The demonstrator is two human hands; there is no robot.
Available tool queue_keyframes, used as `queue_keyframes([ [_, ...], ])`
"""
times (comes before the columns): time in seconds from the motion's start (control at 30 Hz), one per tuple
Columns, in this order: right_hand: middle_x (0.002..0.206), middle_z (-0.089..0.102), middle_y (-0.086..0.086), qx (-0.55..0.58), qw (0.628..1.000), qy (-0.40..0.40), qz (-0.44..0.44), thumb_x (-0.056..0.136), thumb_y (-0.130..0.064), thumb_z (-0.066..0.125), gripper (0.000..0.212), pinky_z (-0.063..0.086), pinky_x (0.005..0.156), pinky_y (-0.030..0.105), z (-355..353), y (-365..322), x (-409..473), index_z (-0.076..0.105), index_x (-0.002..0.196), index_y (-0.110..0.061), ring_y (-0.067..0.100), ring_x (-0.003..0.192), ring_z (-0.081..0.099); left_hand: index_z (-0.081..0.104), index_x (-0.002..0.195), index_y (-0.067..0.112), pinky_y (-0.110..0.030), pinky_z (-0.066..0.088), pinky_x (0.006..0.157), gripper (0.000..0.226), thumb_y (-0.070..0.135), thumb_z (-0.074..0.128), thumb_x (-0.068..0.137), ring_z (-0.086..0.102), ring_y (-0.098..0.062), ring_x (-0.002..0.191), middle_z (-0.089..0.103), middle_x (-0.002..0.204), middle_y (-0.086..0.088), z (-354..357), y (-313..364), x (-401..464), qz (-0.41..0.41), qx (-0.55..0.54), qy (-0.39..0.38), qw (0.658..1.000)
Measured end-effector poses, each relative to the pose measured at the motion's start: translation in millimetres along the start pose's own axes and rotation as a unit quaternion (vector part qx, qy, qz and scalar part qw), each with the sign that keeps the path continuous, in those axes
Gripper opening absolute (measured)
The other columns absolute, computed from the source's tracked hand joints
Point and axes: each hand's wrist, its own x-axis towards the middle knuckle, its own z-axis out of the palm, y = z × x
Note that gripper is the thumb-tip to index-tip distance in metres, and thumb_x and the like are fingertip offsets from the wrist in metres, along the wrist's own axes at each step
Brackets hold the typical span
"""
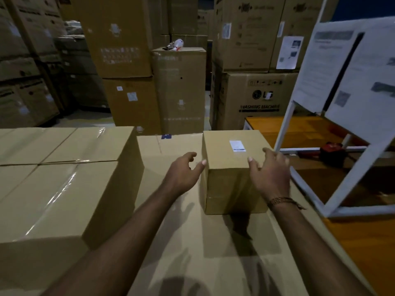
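Box sits upright on the flat cardboard, center-right, near face square to us, label on top twd the far edge; long axis hard to call, looks abt cubic. L hand just left of it and R hand at its right corner, both w/ fingers spread, gripping nothing. Taped cartons on the left, stacked cartons far, a white board on the right.

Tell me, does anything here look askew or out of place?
The white notice board on the right appears to lean at a steep tilt. A red-and-white object lies loose on a tall carton behind. The small box looks intact.
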Motion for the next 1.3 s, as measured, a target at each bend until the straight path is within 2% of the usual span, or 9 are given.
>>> queue_keyframes([
  [0.17,0.170,0.026,0.019,-0.044,0.998,-0.027,0.028,0.102,-0.065,0.049,0.076,0.029,0.123,0.063,25,30,56,0.032,0.163,-0.022,0.044,0.157,0.020,0.034,0.163,0.016,-0.044,0.047,0.108,0.070,0.056,0.048,0.107,0.049,-0.031,0.145,0.046,0.162,-0.009,48,10,42,-0.083,-0.068,-0.035,0.994],
  [0.27,0.169,0.029,0.017,-0.027,0.996,-0.083,0.032,0.105,-0.060,0.045,0.073,0.037,0.120,0.061,40,46,64,0.030,0.166,-0.022,0.042,0.155,0.026,0.033,0.163,0.015,-0.044,0.047,0.109,0.069,0.055,0.046,0.109,0.050,-0.030,0.143,0.046,0.162,-0.007,65,4,52,-0.110,-0.104,-0.060,0.987],
  [0.37,0.162,0.038,0.017,-0.016,0.997,-0.074,0.019,0.105,-0.056,0.047,0.068,0.041,0.114,0.056,44,56,60,0.038,0.163,-0.021,0.039,0.150,0.033,0.043,0.158,0.021,-0.049,0.049,0.111,0.056,0.051,0.041,0.111,0.056,-0.024,0.130,0.056,0.152,-0.004,77,-7,51,-0.116,-0.196,-0.088,0.970],
  [0.53,0.163,0.035,0.015,0.060,0.994,-0.072,0.049,0.099,-0.052,0.064,0.083,0.043,0.113,0.056,31,59,40,0.028,0.165,-0.017,0.039,0.148,0.035,0.045,0.157,0.026,-0.053,0.053,0.109,0.048,0.043,0.043,0.112,0.058,-0.024,0.129,0.061,0.142,0.003,81,-12,29,-0.105,-0.229,-0.080,0.964],
  [0.7,0.150,0.044,0.015,0.141,0.979,-0.078,0.126,0.085,-0.048,0.083,0.087,0.052,0.107,0.054,-2,71,13,0.045,0.154,-0.013,0.039,0.135,0.051,0.064,0.139,0.019,-0.050,0.058,0.103,0.037,0.030,0.063,0.103,0.070,-0.014,0.109,0.075,0.123,-0.002,75,-24,-11,-0.107,-0.277,-0.076,0.952],
  [0.87,0.136,0.057,0.014,0.152,0.982,-0.021,0.110,0.089,-0.050,0.079,0.068,0.051,0.094,0.042,-46,59,-48,0.057,0.138,-0.010,0.035,0.122,0.059,0.071,0.133,0.014,-0.045,0.060,0.099,0.035,0.004,0.062,0.101,0.073,-0.012,0.097,0.077,0.121,-0.005,52,-22,-67,-0.109,-0.282,-0.078,0.950],
  [1.0,0.129,0.066,0.013,0.158,0.980,0.027,0.120,0.088,-0.054,0.079,0.063,0.050,0.088,0.038,-80,37,-112,0.058,0.129,-0.011,0.034,0.117,0.064,0.077,0.115,0.010,-0.058,0.064,0.083,0.021,0.023,0.064,0.104,0.076,-0.032,0.095,0.080,0.104,-0.008,25,-21,-124,-0.153,-0.284,-0.056,0.945],
  [1.13,0.120,0.066,0.010,0.128,0.977,0.050,0.163,0.090,-0.057,0.077,0.058,0.051,0.084,0.040,-111,18,-192,0.059,0.124,-0.013,0.032,0.113,0.063,0.074,0.102,0.013,-0.042,0.061,0.082,0.028,0.038,0.061,0.106,0.072,-0.024,0.092,0.077,0.105,-0.008,-15,-29,-191,-0.143,-0.264,-0.054,0.952],
  [1.3,0.110,0.057,-0.001,0.150,0.968,0.064,0.192,0.090,-0.060,0.076,0.056,0.046,0.085,0.036,-134,-12,-298,0.060,0.122,-0.017,0.021,0.102,0.053,0.060,0.123,0.016,-0.041,0.057,0.087,0.046,0.057,0.056,0.103,0.065,-0.021,0.105,0.067,0.114,0.001,-73,-53,-270,-0.119,-0.212,-0.043,0.969],
])
